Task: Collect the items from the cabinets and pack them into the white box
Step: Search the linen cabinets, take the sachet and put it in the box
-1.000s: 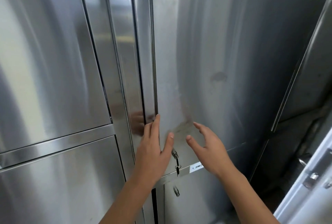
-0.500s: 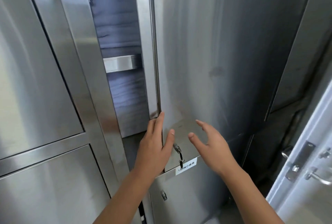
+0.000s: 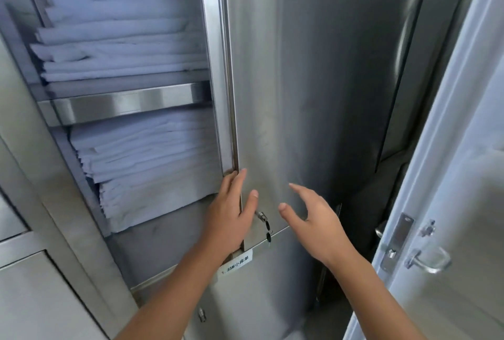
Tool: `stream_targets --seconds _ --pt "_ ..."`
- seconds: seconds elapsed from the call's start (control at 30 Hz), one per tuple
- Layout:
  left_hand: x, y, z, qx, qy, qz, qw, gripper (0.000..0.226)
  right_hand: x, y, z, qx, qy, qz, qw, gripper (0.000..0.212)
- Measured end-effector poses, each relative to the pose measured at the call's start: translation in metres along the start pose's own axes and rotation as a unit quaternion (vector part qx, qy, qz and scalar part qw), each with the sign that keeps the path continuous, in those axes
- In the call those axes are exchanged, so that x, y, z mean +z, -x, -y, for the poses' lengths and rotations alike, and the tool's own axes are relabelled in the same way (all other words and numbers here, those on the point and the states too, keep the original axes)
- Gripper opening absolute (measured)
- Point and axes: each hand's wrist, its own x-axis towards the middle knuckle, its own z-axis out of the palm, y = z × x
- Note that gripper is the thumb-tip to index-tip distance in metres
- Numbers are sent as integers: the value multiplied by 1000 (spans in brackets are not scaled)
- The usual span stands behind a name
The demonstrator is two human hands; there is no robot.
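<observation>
A stainless steel cabinet door (image 3: 313, 80) stands swung open to the right. My left hand (image 3: 230, 216) grips its left edge near the bottom, thumb on the front face and fingers behind the edge. My right hand (image 3: 313, 221) hovers open just in front of the door face, fingers spread, holding nothing. Inside the cabinet, folded white linens lie in two stacks: an upper stack (image 3: 120, 31) above a steel shelf (image 3: 125, 102) and a lower stack (image 3: 147, 167) beneath it. No white box is in view.
A key with a black fob (image 3: 263, 216) hangs from the door's lock beside my left thumb. A white label (image 3: 237, 262) sits below it. Closed steel cabinet doors (image 3: 41, 298) are at lower left. A white room door with a metal handle (image 3: 428, 260) stands at right.
The cabinet door has swung open to the right with my left hand on its edge, uncovering both stacks of linens. My right hand stayed open near the door face.
</observation>
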Motion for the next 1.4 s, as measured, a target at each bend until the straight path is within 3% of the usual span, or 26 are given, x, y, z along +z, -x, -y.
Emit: stream_targets --seconds 0.13,0.27,0.37,0.8,0.93,1.13,1.4 --pt "27 -9 -10 0 17 11 1000 50 -17 -4 -21 19 -4 5 1000 65" --pt "52 -8 -19 -15 70 -81 994 39 -31 -9 -44 33 -9 4 999 64" --pt "68 -8 -21 -35 69 -111 991 43 -36 -14 -60 43 -7 9 999 63" --pt "117 -48 -24 -45 87 43 994 52 -44 -53 -101 36 -20 37 998 63" --pt "111 -69 -24 2 -33 115 993 53 -41 -59 -105 32 -28 44 998 61" --pt "88 -64 -11 -33 -125 58 990 46 -36 -63 -108 15 -32 63 997 64" --pt "77 -56 -9 -14 -147 66 987 47 -33 -68 -99 -13 -29 56 998 56"
